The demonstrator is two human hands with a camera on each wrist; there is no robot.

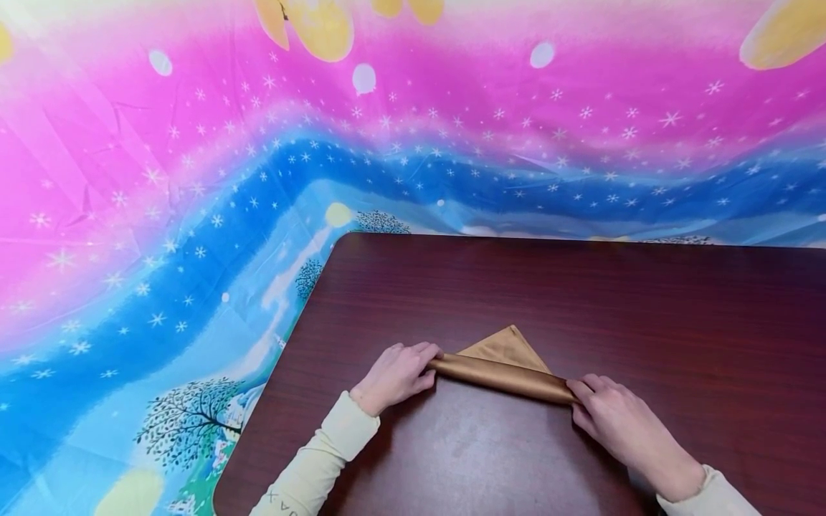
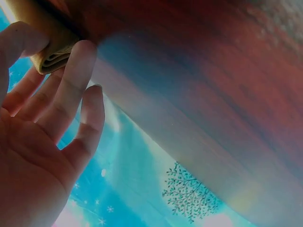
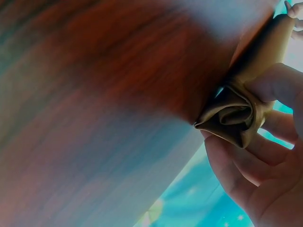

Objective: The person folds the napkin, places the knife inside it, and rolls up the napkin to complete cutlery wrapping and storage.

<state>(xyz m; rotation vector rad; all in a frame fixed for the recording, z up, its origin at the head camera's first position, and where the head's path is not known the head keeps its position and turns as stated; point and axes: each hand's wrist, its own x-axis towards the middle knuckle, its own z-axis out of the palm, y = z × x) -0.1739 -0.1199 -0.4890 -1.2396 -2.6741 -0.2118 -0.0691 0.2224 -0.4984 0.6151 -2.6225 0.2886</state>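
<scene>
A gold satin cloth napkin (image 1: 506, 378) lies partly rolled on the table, with a flat triangular corner pointing away from the person. My left hand (image 1: 401, 373) pinches the roll's left end between thumb and fingers. At the other end, my right hand (image 1: 619, 419) grips the roll the same way. In the left wrist view, folded layers show at the napkin's end (image 2: 54, 61) beside the left hand (image 2: 42, 137). The right wrist view shows a spiral of layers in the napkin's open end (image 3: 232, 113), held by the right hand (image 3: 265, 165).
The dark reddish-brown wooden table (image 1: 581, 301) has a rounded far-left corner. Behind and left of it hangs a pink and blue backdrop cloth (image 1: 213, 236) with snowflakes and trees. Pale sleeves (image 1: 310, 459) cover the forearms.
</scene>
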